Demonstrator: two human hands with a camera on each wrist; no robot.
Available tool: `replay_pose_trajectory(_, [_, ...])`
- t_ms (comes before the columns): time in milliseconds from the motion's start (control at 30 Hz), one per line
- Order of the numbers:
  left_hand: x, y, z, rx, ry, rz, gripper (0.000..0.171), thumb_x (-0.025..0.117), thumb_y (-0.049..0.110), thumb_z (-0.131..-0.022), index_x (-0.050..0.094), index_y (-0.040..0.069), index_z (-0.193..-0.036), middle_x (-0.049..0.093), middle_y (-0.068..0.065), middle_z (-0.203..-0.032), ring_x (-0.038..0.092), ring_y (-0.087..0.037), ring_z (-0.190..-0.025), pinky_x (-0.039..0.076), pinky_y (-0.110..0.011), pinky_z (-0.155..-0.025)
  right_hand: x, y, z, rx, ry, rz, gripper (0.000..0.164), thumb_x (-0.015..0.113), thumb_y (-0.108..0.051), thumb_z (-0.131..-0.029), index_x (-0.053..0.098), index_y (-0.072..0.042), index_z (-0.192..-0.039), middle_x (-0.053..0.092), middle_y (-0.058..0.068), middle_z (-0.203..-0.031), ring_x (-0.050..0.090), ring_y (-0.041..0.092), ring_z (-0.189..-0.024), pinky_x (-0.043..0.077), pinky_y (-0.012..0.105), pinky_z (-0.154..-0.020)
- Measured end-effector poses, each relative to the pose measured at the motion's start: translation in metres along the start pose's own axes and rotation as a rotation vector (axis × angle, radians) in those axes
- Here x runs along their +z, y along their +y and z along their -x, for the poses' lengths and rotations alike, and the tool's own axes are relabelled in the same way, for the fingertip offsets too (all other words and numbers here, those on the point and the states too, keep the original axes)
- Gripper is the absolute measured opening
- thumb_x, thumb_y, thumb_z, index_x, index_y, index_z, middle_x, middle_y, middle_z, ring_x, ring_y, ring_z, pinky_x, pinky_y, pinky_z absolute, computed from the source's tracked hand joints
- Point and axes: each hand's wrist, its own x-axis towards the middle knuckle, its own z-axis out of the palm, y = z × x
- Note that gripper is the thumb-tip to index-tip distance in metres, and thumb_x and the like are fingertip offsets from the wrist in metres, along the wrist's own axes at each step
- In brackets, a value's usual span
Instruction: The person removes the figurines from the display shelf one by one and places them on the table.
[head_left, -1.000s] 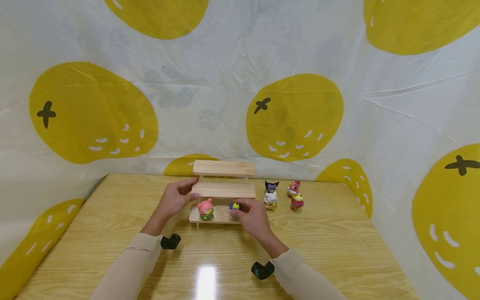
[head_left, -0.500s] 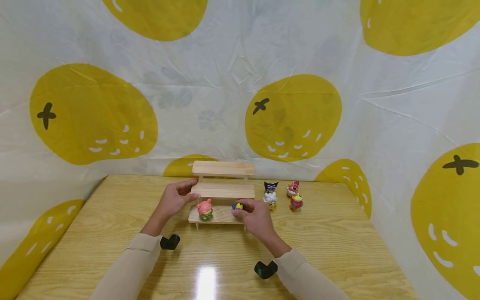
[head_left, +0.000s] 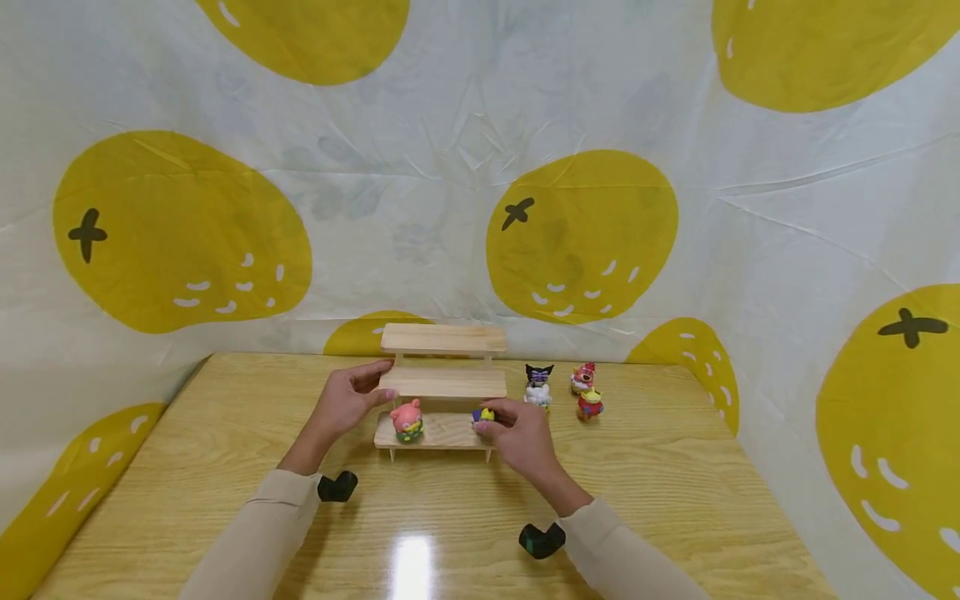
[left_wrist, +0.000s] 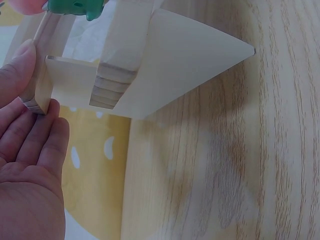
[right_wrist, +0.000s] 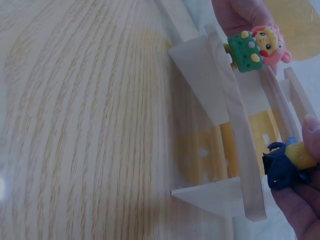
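A three-tier wooden display stand (head_left: 442,383) stands at the back of the table. My left hand (head_left: 343,406) grips the left end of its middle shelf, thumb on one face and fingers under the other, as the left wrist view shows. On the left of the bottom shelf (head_left: 442,432) sits a pink-hooded figurine (right_wrist: 246,52) with a green body. Toward that shelf's right end, my right hand (head_left: 525,437) pinches a blue-and-yellow figurine (right_wrist: 286,164) between thumb and fingers. Whether its base touches the wood is hard to tell.
Right of the stand, several figurines are grouped on the table: a black-eared one (head_left: 538,375), a white one (head_left: 537,395), a red-topped one (head_left: 583,378) and a red-and-yellow one (head_left: 590,405). A patterned curtain (head_left: 420,208) hangs behind the table.
My right hand has moved a little to the right along the bottom shelf with the blue-and-yellow figurine, away from the pink one. My left hand keeps its grip on the stand.
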Motion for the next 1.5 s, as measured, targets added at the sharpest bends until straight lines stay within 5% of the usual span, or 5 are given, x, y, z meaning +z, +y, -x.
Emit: replay_pose_trajectory(1500, [0.000,-0.004,-0.002,0.015,0.004,0.003,0.056,0.078,0.011,-0.094,0.059,0.001,-0.147,0.060,-0.018,-0.149,0.056,-0.037,-0.141,0.048,-0.049,-0.115,-0.038,0.020,0.005,0.034,0.050,0.041,0.020,0.082,-0.002,-0.087,0.082,-0.002,-0.107,0.081,0.018,-0.104,0.079,0.026,-0.095,0.067,0.031,-0.079])
